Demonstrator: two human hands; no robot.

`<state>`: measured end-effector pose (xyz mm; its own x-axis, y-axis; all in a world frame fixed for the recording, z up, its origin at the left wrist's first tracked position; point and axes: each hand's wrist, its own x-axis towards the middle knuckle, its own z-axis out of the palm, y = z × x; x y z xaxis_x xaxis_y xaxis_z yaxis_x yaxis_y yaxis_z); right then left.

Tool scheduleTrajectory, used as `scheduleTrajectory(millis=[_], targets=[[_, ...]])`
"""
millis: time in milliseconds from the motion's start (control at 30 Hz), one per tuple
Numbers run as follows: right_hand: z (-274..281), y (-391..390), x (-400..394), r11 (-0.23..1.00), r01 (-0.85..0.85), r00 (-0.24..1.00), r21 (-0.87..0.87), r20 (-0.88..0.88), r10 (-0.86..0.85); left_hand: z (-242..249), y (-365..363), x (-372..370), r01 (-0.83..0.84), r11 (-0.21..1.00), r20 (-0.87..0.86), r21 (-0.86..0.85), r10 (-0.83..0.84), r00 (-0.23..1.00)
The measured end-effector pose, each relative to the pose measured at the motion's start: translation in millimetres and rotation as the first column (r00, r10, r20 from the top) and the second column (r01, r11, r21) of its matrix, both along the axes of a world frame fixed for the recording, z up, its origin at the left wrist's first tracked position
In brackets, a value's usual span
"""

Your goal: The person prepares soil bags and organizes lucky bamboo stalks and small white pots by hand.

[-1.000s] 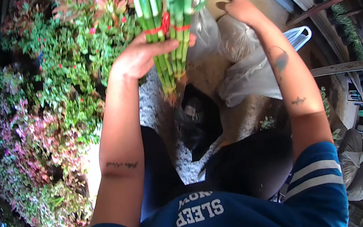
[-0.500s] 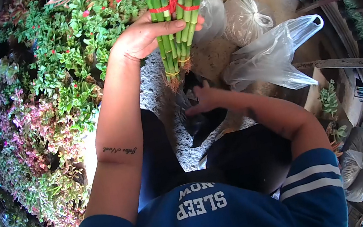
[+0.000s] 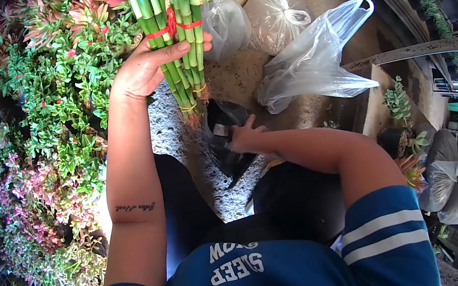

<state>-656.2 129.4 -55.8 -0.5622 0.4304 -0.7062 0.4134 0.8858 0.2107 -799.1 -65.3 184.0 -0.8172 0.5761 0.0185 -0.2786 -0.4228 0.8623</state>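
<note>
Two bundles of green bamboo stalks [image 3: 175, 30], tied with red bands and a red ribbon, hang upright with their roots down. My left hand [image 3: 145, 69] is wrapped round the stalks just below the red bands. Below the roots lies a dark plastic bag [image 3: 223, 128] on the rough stone [image 3: 166, 117] between my legs. At the bag's right edge is my right hand [image 3: 247, 136], one finger raised and apart from the others; the remaining fingers are partly hidden against the bag, so its hold is unclear.
Leafy and flowering plants [image 3: 61, 111] fill the left side. A clear plastic bag [image 3: 313, 64] with handles lies right of the stalks, near a knotted full bag [image 3: 280, 17]. Another knotted bag [image 3: 446, 175] and a small potted plant [image 3: 396, 101] are at the right.
The view has shifted, so most things appear further left. My right hand has moved lower against the dark bag, which looks more spread. My left hand still holds the stalks.
</note>
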Motion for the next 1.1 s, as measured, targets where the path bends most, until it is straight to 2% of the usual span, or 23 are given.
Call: scheduleTrajectory(millis=[33,67,100,167,200,267,300,333,367,400,467,600,667,733,800,867,933,967,1033,1100], targets=[[10,21,-15,0.941,-0.247,0.951,-0.231,0.129,0.281,0,-1,0,-0.001,1.0,-0.004,0.002,0.001,1.0],[23,30,-25,0.772,-0.424,0.809,-0.473,0.184,0.558,-1,-2,0,-0.004,1.0,-0.015,0.0,0.004,1.0],[38,25,-25,0.769,-0.427,0.805,-0.476,0.187,0.563,0,-2,1,-0.01,1.0,-0.012,-0.001,0.01,1.0],[72,14,-23,0.893,-0.158,0.958,-0.421,0.155,0.243,4,-1,1,-0.041,0.999,0.002,0.016,0.041,0.999],[83,7,-21,0.894,-0.161,0.956,-0.417,0.158,0.246,3,-3,-1,-0.011,1.0,-0.018,0.004,0.012,1.0],[98,-7,-16,0.874,-0.239,0.93,-0.423,0.161,0.332,2,-2,-1,-0.016,1.0,-0.004,0.01,0.016,1.0],[88,-3,-14,0.877,-0.231,0.932,-0.421,0.163,0.323,2,0,-2,-0.015,1.0,0.007,0.016,0.015,1.0],[73,4,-14,0.712,-0.535,0.788,-0.455,0.037,0.615,1,2,-3,-0.007,1.0,0.003,0.016,0.007,1.0],[65,14,-16,0.464,-0.769,0.551,-0.439,-0.088,0.83,0,3,-4,0.007,1.0,-0.005,0.022,-0.006,1.0],[65,20,-20,0.489,-0.76,0.569,-0.427,-0.076,0.819,0,4,-4,0.026,0.999,0.005,0.037,-0.026,1.0],[69,29,-34,0.644,-0.616,0.721,-0.453,0.004,0.693,1,7,-2,0.016,0.999,-0.006,0.049,-0.015,1.0],[101,56,-50,0.637,-0.607,0.723,-0.475,0.002,0.691,1,14,-6,0.047,0.998,-0.024,0.037,-0.047,0.999],[127,76,-52,0.619,-0.611,0.738,-0.494,-0.07,0.672,0,18,-8,0.073,0.997,-0.032,0.041,-0.072,0.997],[144,101,-47,0.648,-0.553,0.816,-0.523,-0.186,0.547,-6,22,-11,0.096,0.995,-0.025,0.03,-0.096,0.995],[165,122,-45,0.775,-0.238,0.947,-0.586,0.037,0.319,-10,29,-17,0.152,0.988,-0.042,0.03,-0.151,0.988],[193,130,-41,0.861,0.081,0.984,-0.503,0.178,0.011,-11,37,-19,0.171,0.985,-0.041,0.025,-0.17,0.985],[186,159,-35,0.801,0.367,0.928,-0.474,0.253,-0.276,-18,45,-24,0.203,0.979,-0.057,0.023,-0.201,0.978],[187,171,-32,0.797,0.38,0.923,-0.469,0.255,-0.29,-22,50,-26,0.217,0.976,-0.054,0.028,-0.215,0.975],[190,189,-30,0.67,0.594,0.802,-0.445,0.268,-0.534,-28,56,-29,0.24,0.97,-0.017,0.028,-0.24,0.971],[176,211,-26,0.633,0.634,0.763,-0.443,0.224,-0.607,-31,61,-29,0.212,0.977,0.001,-0.011,-0.212,0.977]])
